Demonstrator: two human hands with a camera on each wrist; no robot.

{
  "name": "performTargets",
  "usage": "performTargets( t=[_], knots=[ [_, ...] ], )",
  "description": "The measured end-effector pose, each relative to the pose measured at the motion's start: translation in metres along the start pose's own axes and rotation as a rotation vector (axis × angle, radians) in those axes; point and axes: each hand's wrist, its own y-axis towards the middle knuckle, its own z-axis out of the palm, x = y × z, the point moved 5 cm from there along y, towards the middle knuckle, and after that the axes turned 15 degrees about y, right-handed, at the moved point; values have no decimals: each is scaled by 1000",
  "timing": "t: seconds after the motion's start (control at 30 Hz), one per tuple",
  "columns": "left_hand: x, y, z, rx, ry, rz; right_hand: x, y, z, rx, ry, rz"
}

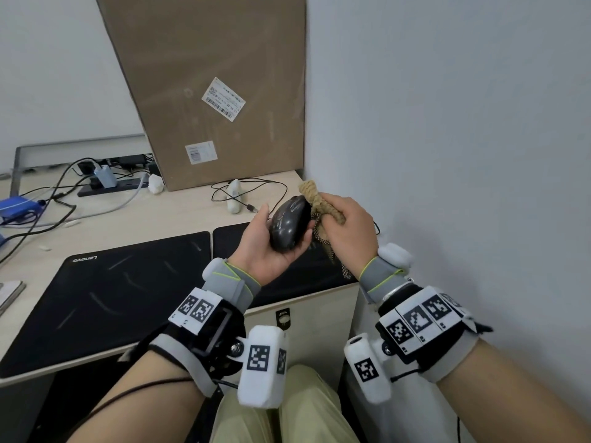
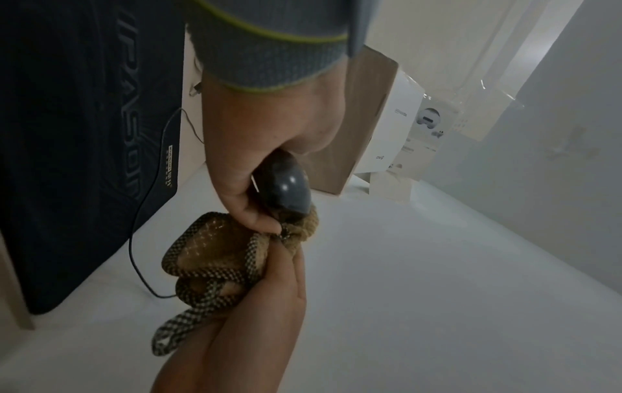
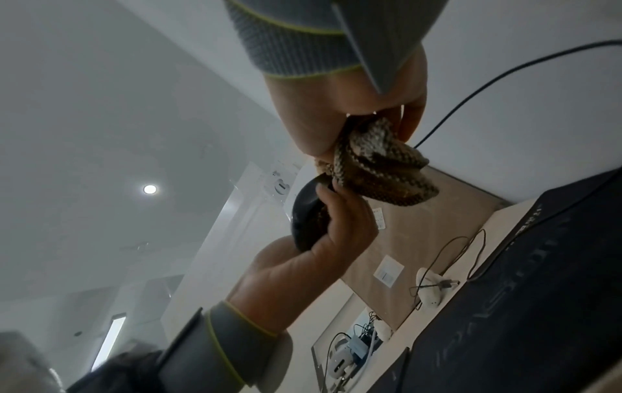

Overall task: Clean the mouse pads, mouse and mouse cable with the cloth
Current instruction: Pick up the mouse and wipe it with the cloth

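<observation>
Two hands meet above the worktop's right end. My left hand (image 1: 271,247) has its fingers (image 1: 305,239) curled under and around the dark mouse (image 1: 289,223), cradling it palm-up. My right hand (image 1: 347,231) is closed on the bunched tan cloth (image 1: 323,207), fingers wrapped round it, and presses it against the mouse's right side, so cloth and mouse touch.

I judge the mouse wipe to be in hand. Whether its top or underside is finished I cannot tell. Two black mouse pads lie side by side below: the left pad (image 1: 112,295) shows faint pale streaks, the right pad (image 1: 230,238) sits partly under my hands; I can't tell if either has been wiped. A thin dark cable (image 2: 141,268), probably the mouse's own, trails past the pad's edge and looks not yet cleaned.

Further out, a tall cardboard box (image 1: 211,91) leans in the corner; a white device (image 1: 234,196) with a looped black lead (image 1: 271,183) lies just before it. A tangle of chargers and wires (image 1: 96,179) sits far left. Those loose leads could snag the mouse cable.
</observation>
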Motion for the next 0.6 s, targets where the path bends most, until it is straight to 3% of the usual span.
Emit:
performTargets(
  t=[0.17, 0.3, 0.37, 0.6],
  knots=[
    [0, -2, 2, 11, 101, -10, 3, 14, -11, -62, -48, -25],
    [-1, 1, -2, -79, 209, 29, 3, 17, 4, 136, -148, -33],
    [-2, 2, -5, -127, 268, 61, 3, 10, 8, 168, -153, -60],
    [-3, 10, -17, -87, 256, 79, 15, -45, 27, 218, -356, -447]
  ],
)
